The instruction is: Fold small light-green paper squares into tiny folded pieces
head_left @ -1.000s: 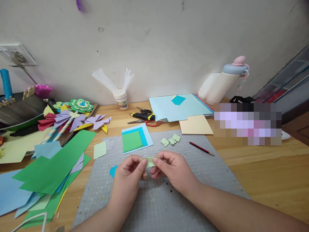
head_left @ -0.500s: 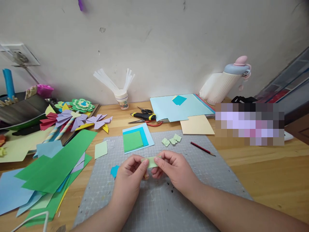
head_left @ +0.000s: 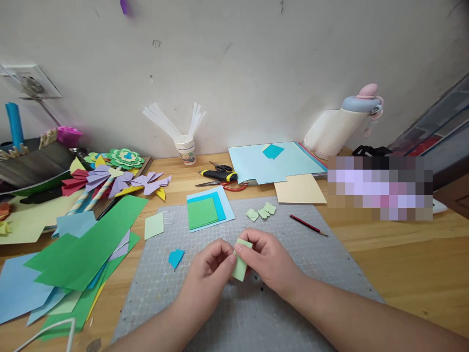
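Observation:
Between my two hands is a small folded strip of light green paper (head_left: pixel 241 268), held upright and slightly tilted above the grey cutting mat (head_left: pixel 154 303). My right hand (head_left: pixel 273 261) pinches it with the thumb on its face. The thumb and fingers of my left hand (head_left: pixel 210 269) close at its left edge. Beyond the hands lie small light green folded pieces (head_left: pixel 266 210) and a stack of green and blue paper squares (head_left: pixel 203 213). A torn-looking blue scrap (head_left: pixel 176 258) is left of my left hand, and a light green rectangle (head_left: pixel 154 226) lies at the mat's left edge.
A dark red pencil (head_left: pixel 308 225) lies on the right of the mat. Behind are a yellow-black cutter (head_left: pixel 219 175), scissors, a paper cup (head_left: pixel 185 150) with white strips, and light blue sheets (head_left: pixel 252 164). Green sheets (head_left: pixel 91 249) and paper flowers (head_left: pixel 126 159) spread leftward. A bottle (head_left: pixel 340 129) leans at right.
The light green strip has turned from lying crosswise to standing nearly upright. My left hand has shifted right and toward me, uncovering more of the blue scrap.

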{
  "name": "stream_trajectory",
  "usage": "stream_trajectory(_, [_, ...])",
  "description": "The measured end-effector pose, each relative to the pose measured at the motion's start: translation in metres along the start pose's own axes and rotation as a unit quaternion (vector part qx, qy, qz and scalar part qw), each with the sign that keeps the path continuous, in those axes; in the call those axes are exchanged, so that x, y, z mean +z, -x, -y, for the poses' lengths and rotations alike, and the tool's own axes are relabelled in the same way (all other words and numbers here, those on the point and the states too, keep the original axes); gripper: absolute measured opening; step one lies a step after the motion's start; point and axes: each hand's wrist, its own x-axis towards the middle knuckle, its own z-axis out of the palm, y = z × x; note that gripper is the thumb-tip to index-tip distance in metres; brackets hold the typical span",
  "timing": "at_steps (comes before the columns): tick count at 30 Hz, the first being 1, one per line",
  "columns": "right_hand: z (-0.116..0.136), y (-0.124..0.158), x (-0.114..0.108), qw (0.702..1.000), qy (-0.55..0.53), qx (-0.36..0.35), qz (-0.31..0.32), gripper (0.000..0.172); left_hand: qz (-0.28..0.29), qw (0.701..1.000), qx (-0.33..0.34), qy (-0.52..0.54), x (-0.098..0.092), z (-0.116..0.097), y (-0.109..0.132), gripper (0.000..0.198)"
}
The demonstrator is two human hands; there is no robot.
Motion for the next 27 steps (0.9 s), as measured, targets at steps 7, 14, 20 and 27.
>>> stream_trajectory(7, [-0.0023,-0.0002,0.0018,0.999,-0.02,0.014,0.03,0.026,-0.047,0.998,0.009,0.034,-0.0024,0.0013,-0.0011,0.024])
stream_trajectory(14, [-0.0049,0.0003,-0.0009,0.999,-0.031,0.007,0.017,0.033,-0.035,0.999,0.008,0.032,-0.0032,0.0003,-0.0017,0.024])
stream_trajectory(20, [-0.0037,-0.0016,-0.001,1.0,-0.029,-0.002,0.002,0.025,-0.038,0.999,0.015,0.009,-0.0052,0.0039,-0.0018,0.024])
stream_trajectory(27, [-0.0048,-0.0027,-0.0029,0.999,-0.05,-0.021,-0.006,0.025,-0.046,0.999,0.015,-0.011,-0.005,0.0041,-0.0019,0.023])
